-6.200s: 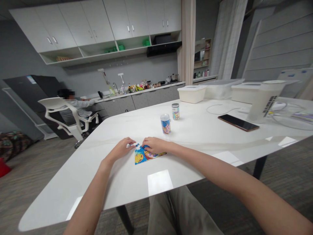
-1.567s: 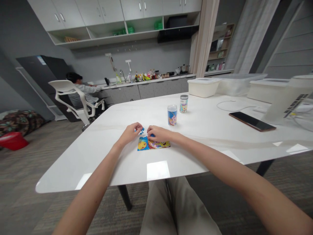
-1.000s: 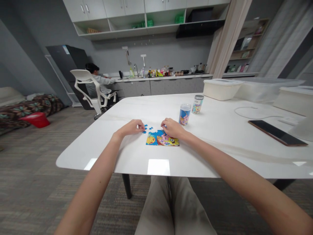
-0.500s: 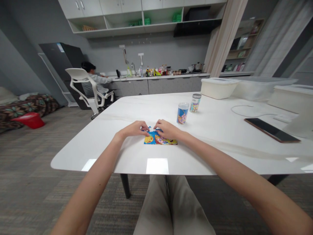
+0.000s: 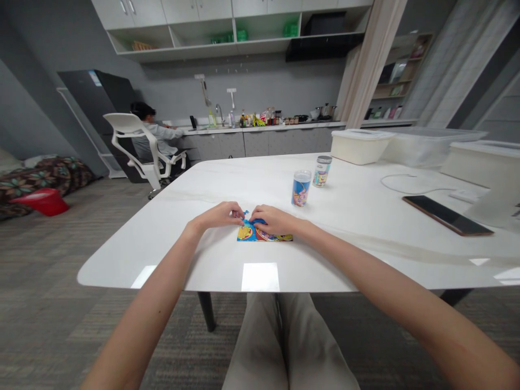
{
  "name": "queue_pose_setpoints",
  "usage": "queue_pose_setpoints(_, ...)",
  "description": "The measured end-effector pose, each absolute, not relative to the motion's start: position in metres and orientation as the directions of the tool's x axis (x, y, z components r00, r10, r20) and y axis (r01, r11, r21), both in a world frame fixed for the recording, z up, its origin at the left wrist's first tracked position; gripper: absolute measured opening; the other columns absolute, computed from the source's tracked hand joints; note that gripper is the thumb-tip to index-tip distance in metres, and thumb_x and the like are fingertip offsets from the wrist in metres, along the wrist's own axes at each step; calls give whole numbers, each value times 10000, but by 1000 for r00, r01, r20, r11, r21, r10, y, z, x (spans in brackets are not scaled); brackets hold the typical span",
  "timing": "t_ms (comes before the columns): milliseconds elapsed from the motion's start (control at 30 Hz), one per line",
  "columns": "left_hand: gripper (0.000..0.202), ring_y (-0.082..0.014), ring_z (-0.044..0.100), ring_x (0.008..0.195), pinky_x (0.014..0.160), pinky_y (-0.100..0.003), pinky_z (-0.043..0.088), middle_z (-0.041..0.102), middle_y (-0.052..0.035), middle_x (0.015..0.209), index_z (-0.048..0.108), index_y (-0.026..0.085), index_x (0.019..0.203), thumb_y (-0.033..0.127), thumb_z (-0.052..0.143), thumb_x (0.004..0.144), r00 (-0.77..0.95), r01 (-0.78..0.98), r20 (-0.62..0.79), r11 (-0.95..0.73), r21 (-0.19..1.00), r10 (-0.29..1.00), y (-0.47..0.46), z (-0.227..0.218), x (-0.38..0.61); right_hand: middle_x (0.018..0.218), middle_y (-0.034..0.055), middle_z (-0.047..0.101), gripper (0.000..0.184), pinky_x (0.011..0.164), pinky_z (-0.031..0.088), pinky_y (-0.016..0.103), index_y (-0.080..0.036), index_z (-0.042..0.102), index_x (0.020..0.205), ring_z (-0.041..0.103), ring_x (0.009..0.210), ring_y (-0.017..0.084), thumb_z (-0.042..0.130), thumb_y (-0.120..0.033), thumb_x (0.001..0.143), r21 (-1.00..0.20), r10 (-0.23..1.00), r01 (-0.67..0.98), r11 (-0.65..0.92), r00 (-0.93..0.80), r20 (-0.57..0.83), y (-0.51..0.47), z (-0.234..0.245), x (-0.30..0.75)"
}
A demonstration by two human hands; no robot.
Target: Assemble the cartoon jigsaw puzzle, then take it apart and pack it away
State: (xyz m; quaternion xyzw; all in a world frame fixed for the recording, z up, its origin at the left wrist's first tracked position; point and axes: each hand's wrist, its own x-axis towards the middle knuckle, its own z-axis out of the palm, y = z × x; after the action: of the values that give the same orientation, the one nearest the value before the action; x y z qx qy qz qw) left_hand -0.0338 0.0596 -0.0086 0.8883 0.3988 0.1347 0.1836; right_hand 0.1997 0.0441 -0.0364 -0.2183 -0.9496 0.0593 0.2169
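A partly assembled jigsaw puzzle (image 5: 245, 233), blue and yellow with cartoon pictures, lies flat on the white table near its front edge. My left hand (image 5: 223, 215) is at its upper left corner, thumb and fingers closed together. A small blue puzzle piece (image 5: 246, 212) shows at those fingertips. Over the puzzle's upper right part lies my right hand (image 5: 274, 220), its bent fingers and thumb pressed on the blue top edge and hiding part of the picture. Whether a loose piece is under them is hidden.
Beyond my right hand stand a clear-topped printed can (image 5: 301, 188) and a second can with a grey lid (image 5: 322, 171). Rightward are a phone (image 5: 447, 215), a white cable (image 5: 396, 190) and storage boxes (image 5: 359, 147). Another person (image 5: 152, 135) sits at the counter behind.
My right hand has lowered slightly, moving left along the puzzle's top edge, its fingers now flatter on it. My left hand stays near the upper left corner. The view has shifted slightly.
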Motion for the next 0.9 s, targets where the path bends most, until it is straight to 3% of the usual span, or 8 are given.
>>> queue_pose_setpoints(333, 308, -157, 556, 737, 678, -253, 436, 605, -13, 801, 633, 173, 865, 448, 644, 727, 655, 651, 84, -618, 441, 751, 58, -8, -29, 962, 101, 623, 148, 831, 473, 340, -135, 656, 964, 575, 901, 203, 556, -128, 855, -182, 467, 431, 884, -790, 398, 43, -36, 198)
queue_pose_setpoints(700, 267, -157, 564, 753, 680, -253, 429, 623, -10, 817, 620, 177, 864, 409, 640, 734, 664, 639, 68, -612, 466, 745, 55, -7, -27, 1032, 113, 616, 211, 843, 464, 362, -154, 628, 1071, 577, 941, 218, 558, -247, 894, -163, 399, 364, 917, -829, 393, 39, -35, 197)
queue_pose_setpoints(900, 224, -148, 565, 735, 669, -248, 426, 638, 1, 809, 601, 184, 829, 381, 649, 733, 665, 624, 80, -611, 487, 743, 53, -4, -25, 1026, 121, 621, 243, 846, 464, 367, -131, 595, 1090, 579, 946, 223, 582, -253, 880, -210, 418, 363, 908, -818, 395, 40, -35, 196)
